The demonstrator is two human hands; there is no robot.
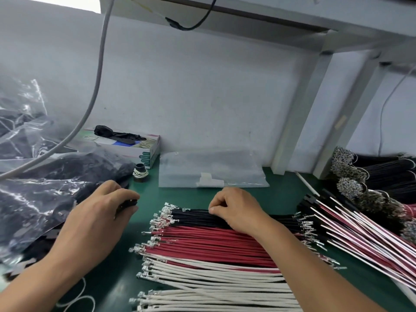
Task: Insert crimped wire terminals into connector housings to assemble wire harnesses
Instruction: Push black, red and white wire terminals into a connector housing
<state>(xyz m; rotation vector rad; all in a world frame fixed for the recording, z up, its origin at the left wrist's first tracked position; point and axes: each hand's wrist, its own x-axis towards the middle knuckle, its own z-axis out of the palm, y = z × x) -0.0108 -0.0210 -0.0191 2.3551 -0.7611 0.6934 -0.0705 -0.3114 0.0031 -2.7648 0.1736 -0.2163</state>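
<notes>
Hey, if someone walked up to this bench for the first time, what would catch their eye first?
Probably the striped spread of wires on the green mat: black wires at the far edge, red wires in the middle, white wires nearest. The right hand pinches at the black ones, while the left hand holds a small black connector housing.

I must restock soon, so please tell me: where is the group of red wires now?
In the head view, the red wires lie on the green mat, centre-right, between the black wires behind them and the white wires in front.
</notes>
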